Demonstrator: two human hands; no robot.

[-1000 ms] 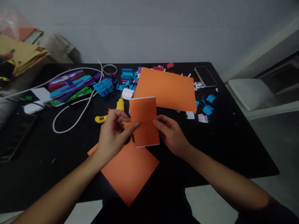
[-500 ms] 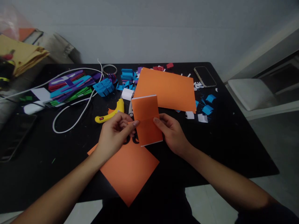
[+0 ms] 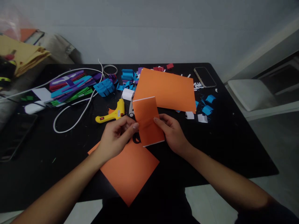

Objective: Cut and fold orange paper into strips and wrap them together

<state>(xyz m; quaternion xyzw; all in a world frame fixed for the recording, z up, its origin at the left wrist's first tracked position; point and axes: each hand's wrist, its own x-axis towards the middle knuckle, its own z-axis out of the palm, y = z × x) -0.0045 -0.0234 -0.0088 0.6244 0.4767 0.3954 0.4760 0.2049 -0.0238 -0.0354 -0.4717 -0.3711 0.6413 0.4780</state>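
Note:
Raised over the table, a folded piece of orange paper (image 3: pixel 148 119) with white edges at top and bottom is between my hands. A crease runs across its middle. My right hand (image 3: pixel 173 133) pinches its right edge, thumb in front and fingers behind. On the other side, my left hand (image 3: pixel 119 133) is closed with thumb and forefinger at the paper's left edge. Beneath them an orange square sheet (image 3: pixel 130 171) lies on the table, one corner toward me. Scissors (image 3: pixel 136 138) lie behind the paper, their black handles partly hidden by my left hand.
A yellow glue gun (image 3: pixel 112 115) lies beyond my left hand, with a looped white cable (image 3: pixel 70 128) left of it. Behind are orange sheets (image 3: pixel 168 88), bundled coloured strips (image 3: pixel 72 85) and blue scraps (image 3: pixel 207 109). A phone (image 3: pixel 205 77) rests far right.
The folded orange paper has tilted slightly, its lower end shifting to the right. My left hand has moved down a little along its edge; the right hand stays nearly still.

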